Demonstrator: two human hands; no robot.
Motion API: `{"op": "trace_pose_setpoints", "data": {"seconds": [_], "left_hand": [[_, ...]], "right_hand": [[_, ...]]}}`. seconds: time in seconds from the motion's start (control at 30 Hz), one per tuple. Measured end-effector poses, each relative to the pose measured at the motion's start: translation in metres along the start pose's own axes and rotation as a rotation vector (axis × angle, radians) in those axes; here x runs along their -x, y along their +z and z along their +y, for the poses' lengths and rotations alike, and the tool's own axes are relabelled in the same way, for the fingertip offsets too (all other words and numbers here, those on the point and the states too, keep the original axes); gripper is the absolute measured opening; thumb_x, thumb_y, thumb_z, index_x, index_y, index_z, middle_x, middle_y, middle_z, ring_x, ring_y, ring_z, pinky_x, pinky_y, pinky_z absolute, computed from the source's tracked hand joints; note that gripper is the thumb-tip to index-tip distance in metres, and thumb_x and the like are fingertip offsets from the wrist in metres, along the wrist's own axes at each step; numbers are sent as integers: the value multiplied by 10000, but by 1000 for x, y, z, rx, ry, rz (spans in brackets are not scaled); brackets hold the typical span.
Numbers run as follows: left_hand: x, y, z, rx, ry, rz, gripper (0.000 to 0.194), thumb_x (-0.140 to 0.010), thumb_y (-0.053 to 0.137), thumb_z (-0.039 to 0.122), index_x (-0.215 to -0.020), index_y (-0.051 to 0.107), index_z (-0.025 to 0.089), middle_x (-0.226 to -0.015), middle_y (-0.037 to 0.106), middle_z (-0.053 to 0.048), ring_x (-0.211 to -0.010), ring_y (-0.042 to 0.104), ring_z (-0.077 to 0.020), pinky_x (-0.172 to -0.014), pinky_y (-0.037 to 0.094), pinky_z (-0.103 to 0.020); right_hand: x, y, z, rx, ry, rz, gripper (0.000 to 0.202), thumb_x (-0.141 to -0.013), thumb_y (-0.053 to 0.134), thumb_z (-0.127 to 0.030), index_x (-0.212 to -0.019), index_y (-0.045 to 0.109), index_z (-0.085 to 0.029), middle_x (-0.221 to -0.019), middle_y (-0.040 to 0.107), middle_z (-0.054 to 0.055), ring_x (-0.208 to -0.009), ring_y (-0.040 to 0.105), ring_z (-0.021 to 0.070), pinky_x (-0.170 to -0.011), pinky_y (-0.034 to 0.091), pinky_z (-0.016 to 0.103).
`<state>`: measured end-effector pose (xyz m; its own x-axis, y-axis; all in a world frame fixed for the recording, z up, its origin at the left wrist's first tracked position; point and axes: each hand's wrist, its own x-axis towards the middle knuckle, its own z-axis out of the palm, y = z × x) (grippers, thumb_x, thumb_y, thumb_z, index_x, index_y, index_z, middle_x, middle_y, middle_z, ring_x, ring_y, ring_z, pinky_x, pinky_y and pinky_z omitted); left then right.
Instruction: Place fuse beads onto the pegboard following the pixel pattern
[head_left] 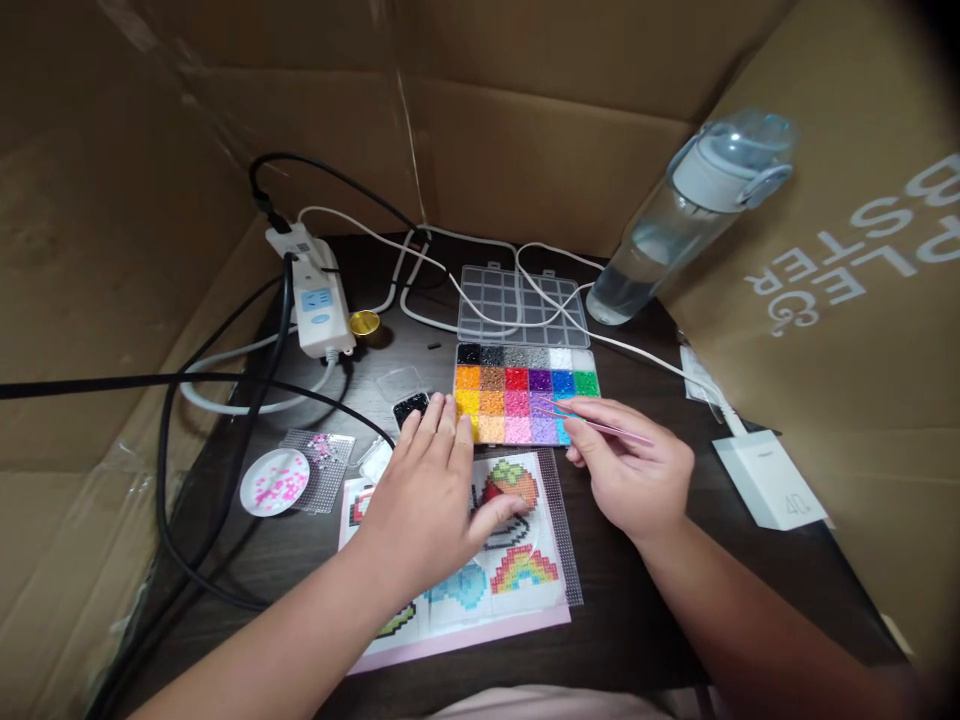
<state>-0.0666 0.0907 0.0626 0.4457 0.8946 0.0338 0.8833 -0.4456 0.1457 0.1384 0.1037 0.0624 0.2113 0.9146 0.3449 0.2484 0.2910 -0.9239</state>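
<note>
Tweezers (pixel 628 435) were clamped by the right hand (pixel 637 468), four o'clock; beads (pixel 517 379) risked being spilled if bumped by the seemingly empty left hand (pixel 433 490).

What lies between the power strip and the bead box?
Head view: a gold cup, looped white cable and a small black piece lie between the power strip and bead box.

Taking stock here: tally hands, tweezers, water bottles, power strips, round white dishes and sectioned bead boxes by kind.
Left hand and right hand: 2
Tweezers: 1 pair
Water bottle: 1
Power strip: 1
Round white dish: 1
Sectioned bead box: 1
Total: 7
</note>
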Motion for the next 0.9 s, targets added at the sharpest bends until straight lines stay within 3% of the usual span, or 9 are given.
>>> {"op": "trace_pose_setpoints", "data": {"seconds": [0.43, 0.67, 0.9], "left_hand": [[5, -1, 2, -40, 98, 15, 952, -960, 203, 710, -1338, 537, -98, -1368, 577, -307, -1402, 416, -429, -1105, 435, -594], [4, -2, -1, -101, 150, 75, 842, -985, 259, 649, -1305, 593, -54, -1410, 543, -285, -1367, 477, -409, -1063, 484, -581], [4, -1, -4, -80, 183, 53, 851, -976, 292, 665, -1312, 584, -60, -1418, 531, -291, -1357, 490, -410, -1053, 494, -574]], "right_hand": [[-1, -4, 8, 17, -50, 10, 196, -827, 727, -108, -965, 797, -228, -959, 776, 49, -539, 668, 112, -457, 601, 258], [-4, -6, 11, -4, -79, 113, 176, -836, 708, -88, -953, 778, -200, -962, 761, 65, -474, 628, 96, -411, 555, 271], [-7, -2, 5, 58, -39, 190, 188, -849, 678, -75, -942, 776, -206, -948, 761, 55, -465, 619, 92, -397, 516, 268]]}}
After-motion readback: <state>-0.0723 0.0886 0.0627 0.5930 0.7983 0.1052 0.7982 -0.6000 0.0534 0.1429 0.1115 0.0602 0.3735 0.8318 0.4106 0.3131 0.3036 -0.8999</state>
